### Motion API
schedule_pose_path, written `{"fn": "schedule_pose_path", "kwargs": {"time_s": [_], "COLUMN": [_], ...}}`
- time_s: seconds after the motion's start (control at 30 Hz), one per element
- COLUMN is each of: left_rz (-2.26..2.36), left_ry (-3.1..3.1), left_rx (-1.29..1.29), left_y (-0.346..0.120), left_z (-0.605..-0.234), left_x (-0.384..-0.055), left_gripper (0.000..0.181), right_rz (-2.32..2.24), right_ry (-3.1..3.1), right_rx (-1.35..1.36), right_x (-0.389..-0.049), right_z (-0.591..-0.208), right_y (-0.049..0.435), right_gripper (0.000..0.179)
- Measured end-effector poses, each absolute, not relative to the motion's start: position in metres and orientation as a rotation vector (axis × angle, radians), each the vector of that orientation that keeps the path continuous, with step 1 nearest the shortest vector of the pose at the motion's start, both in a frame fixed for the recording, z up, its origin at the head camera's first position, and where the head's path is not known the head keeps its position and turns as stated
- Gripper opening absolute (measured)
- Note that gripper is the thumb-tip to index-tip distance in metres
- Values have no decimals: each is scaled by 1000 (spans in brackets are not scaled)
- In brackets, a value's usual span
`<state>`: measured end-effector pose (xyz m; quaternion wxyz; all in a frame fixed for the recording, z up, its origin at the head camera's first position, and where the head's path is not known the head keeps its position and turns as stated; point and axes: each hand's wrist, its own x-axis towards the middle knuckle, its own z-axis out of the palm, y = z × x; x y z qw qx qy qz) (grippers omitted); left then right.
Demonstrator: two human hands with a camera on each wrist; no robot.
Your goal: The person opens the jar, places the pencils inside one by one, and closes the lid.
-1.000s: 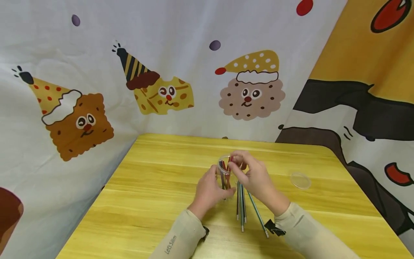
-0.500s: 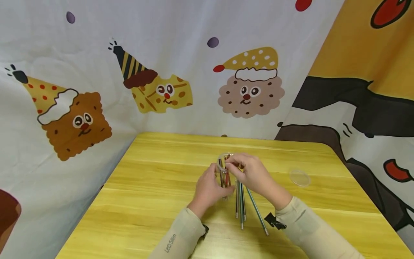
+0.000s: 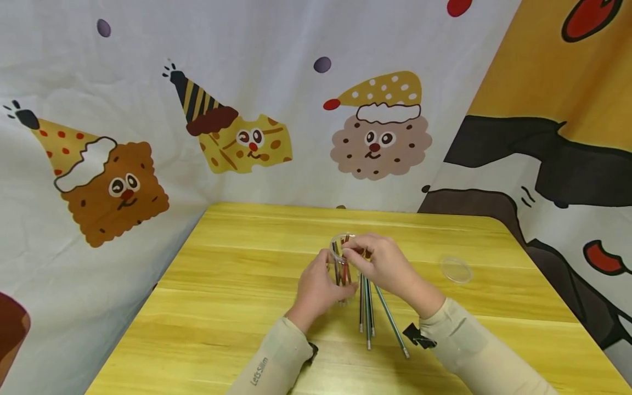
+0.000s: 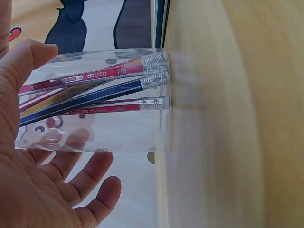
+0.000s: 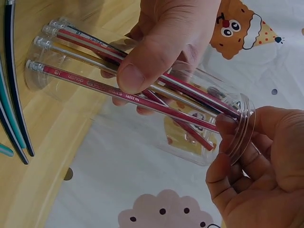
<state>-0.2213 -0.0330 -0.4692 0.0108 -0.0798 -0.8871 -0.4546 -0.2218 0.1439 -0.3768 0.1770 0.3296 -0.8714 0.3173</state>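
A clear plastic jar [image 4: 128, 135] stands on the table with several red, dark blue and yellowish pencils [image 5: 95, 88] inside, eraser ends down. My left hand [image 3: 318, 288] grips the jar round its side, thumb across the front in the right wrist view. At the jar's mouth, my right hand [image 3: 387, 266] has its fingers curled over the rim [image 5: 247, 121]. Its fingertips pinch at the upper end of a red pencil [image 5: 194, 91] there, partly hidden by the hand. Right of the jar lie several dark and teal pencils [image 3: 368, 323], eraser ends towards me.
One teal pencil [image 3: 390, 318] lies slanted, apart from the others, near my right sleeve. A round clear lid [image 3: 456, 270] rests on the wooden table [image 3: 237, 307] to the right. Behind the table hangs a cloth [image 3: 306, 33] printed with cartoon cookies.
My right hand has moved slightly left and closer over the jar's mouth, and the red pencils at its fingertips sit lower. My left hand keeps its grip. The camera view has shifted slightly.
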Motion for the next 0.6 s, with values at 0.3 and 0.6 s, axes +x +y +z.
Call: {"fn": "schedule_pose_path", "kwargs": {"time_s": [0.3, 0.6], "left_rz": [-1405, -1398], "left_ry": [-2768, -2786], "left_rx": [-215, -175], "left_y": [-31, -31], "left_z": [-467, -467], "left_x": [-222, -222], "left_gripper": [71, 72], "right_rz": [970, 908], "right_ry": [-2403, -3304], "right_rx": [574, 282], "right_x": [-229, -226], "right_z": [-397, -456], "right_y": [177, 203], "right_gripper": [15, 54]}}
